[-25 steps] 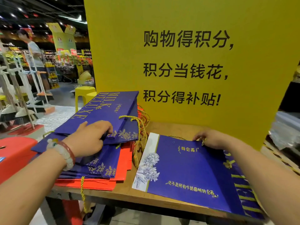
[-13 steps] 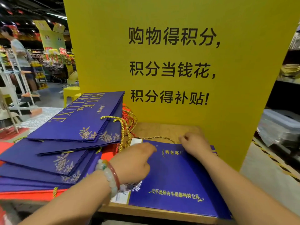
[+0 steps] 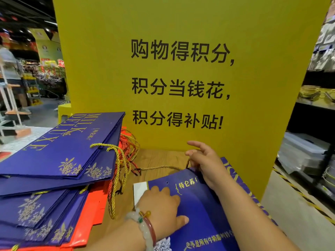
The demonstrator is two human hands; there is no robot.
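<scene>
Trouble would start at our right grip (image 3: pixel 206 165): thumb and curled fingers pinch the gold cord (image 3: pixel 163 167) at the top edge of the bag (image 3: pixel 204 211), forefinger stuck out free. Our left grip (image 3: pixel 161 205) presses bent fingers on the bag's left part; whether they nip the paper we cannot tell. The bag lies flat on the worktop (image 3: pixel 159 158). If we haul on the cord while the left grip pins the paper, we judge the cord could rip its hole or crease the edge. The cord's slack runs left from the bag to a tangle (image 3: pixel 130 151) of handles, so a tug might snag there and drag the stack (image 3: pixel 63 151) just left of the bag, which sits skewed over red bags (image 3: pixel 90 205). Under the bag's right side lies a second bag (image 3: pixel 237 176) that could slide along with it. Right behind the bag stands the yellow sign (image 3: pixel 101 69), leaving us little room to raise the mouth.
</scene>
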